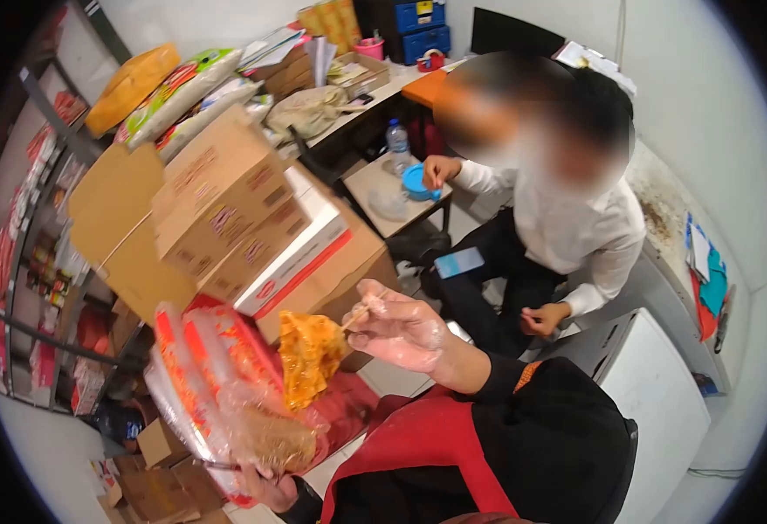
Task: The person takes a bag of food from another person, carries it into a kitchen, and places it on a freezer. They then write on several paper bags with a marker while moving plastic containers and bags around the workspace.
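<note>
My right hand (405, 332), which looks covered by a thin clear plastic glove, pinches a thin wooden skewer (354, 317). On the skewer's end hangs a flat, folded orange-yellow piece of food (309, 358) with a sauce-like coating. Low in the view, my left hand (267, 489) is closed at the lower edge of a clear plastic bag (274, 437) with something brownish in it. Some of the left fingers are hidden. Behind the bag lie red and clear plastic packs (196, 375).
Cardboard boxes (217, 196) are stacked ahead. A person in a white shirt (567, 236) sits at the right, one hand on a blue-lidded container (419, 182) beside a water bottle (397, 140). Shelves (38, 253) line the left; a white cabinet (654, 393) stands right.
</note>
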`<move>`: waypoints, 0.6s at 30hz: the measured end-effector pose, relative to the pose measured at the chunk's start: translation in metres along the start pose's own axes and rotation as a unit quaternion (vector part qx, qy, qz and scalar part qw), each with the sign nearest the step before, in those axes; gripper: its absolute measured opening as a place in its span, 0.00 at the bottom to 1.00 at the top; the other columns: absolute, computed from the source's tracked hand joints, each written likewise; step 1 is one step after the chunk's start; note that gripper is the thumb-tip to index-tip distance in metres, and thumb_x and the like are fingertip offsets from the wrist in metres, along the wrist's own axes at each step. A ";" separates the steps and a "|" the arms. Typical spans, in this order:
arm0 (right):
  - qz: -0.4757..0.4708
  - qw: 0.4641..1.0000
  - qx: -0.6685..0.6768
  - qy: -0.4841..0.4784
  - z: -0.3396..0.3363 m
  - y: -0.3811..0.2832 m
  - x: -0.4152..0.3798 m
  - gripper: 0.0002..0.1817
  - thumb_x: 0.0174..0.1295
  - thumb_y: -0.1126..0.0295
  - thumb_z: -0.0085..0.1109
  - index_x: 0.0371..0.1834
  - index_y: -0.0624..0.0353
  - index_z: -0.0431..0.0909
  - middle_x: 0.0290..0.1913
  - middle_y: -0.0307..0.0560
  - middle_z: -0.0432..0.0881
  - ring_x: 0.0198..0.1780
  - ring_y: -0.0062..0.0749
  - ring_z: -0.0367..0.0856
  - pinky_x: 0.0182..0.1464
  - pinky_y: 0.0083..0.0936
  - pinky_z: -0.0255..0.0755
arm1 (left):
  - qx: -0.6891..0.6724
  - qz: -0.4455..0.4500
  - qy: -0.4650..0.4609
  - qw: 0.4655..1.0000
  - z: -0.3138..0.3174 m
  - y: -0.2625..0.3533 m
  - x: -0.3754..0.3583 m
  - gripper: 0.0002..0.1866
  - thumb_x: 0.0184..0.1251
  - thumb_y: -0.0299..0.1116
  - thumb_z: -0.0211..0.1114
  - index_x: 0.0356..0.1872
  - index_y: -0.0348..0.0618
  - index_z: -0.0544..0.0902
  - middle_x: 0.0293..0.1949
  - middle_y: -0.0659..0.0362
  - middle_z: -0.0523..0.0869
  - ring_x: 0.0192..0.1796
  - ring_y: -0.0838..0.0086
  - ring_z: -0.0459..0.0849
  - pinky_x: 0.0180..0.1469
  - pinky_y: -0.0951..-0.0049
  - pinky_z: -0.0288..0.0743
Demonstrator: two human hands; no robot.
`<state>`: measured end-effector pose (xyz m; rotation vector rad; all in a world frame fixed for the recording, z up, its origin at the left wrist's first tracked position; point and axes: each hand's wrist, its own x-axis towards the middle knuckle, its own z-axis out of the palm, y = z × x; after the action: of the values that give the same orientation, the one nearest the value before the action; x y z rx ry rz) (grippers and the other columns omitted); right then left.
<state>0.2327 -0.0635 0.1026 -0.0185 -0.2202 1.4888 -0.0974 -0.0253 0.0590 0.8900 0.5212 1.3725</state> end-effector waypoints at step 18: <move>0.076 0.997 0.023 -0.002 0.043 0.189 0.000 0.04 0.58 0.71 0.56 0.35 0.52 0.72 0.34 0.39 0.79 0.37 0.22 0.75 0.36 0.22 0.65 | 0.104 0.161 0.069 0.979 -0.156 0.167 -0.042 0.21 0.67 0.41 0.46 0.54 0.38 0.67 0.41 0.54 0.78 0.38 0.69 0.79 0.42 0.65 0.74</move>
<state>0.0394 -0.0521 0.1169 0.0059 -0.1912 1.6457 -0.3269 -0.0362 0.0924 1.0889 0.6565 1.7045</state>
